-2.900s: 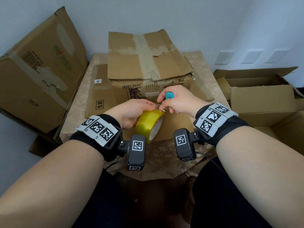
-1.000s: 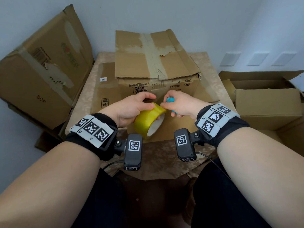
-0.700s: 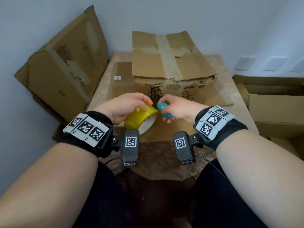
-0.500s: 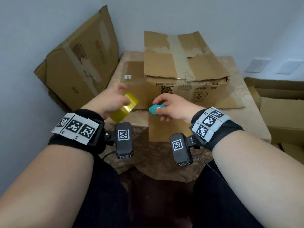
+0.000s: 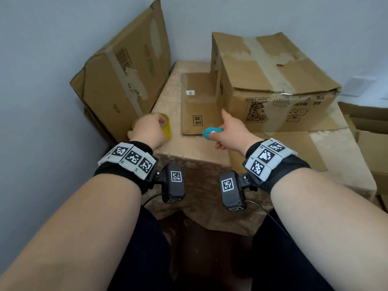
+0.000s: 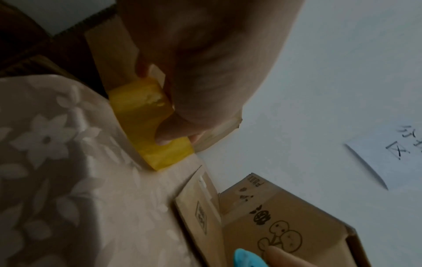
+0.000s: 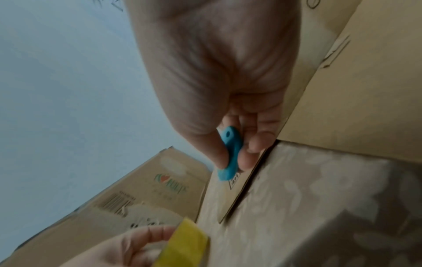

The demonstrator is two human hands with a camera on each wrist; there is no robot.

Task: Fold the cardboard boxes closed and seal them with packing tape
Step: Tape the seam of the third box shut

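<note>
A taped cardboard box [image 5: 270, 80] sits upper right on the table [image 5: 201, 156]. Left of centre, the left hand [image 5: 148, 131] grips the yellow tape roll [image 5: 167, 128]. At centre, the right hand [image 5: 227, 133] pinches a small blue cutter [image 5: 211, 133].

A yellow tape roll [image 5: 165, 128] sits at the table's left edge, and a worn, taped-shut box [image 5: 273, 80] stands upside down, its flaps splayed flat.

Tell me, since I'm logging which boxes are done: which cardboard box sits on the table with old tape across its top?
The box with the QR code and cartoon print, beside the right hand. The SCP-marked box leans against the wall instead.
</note>
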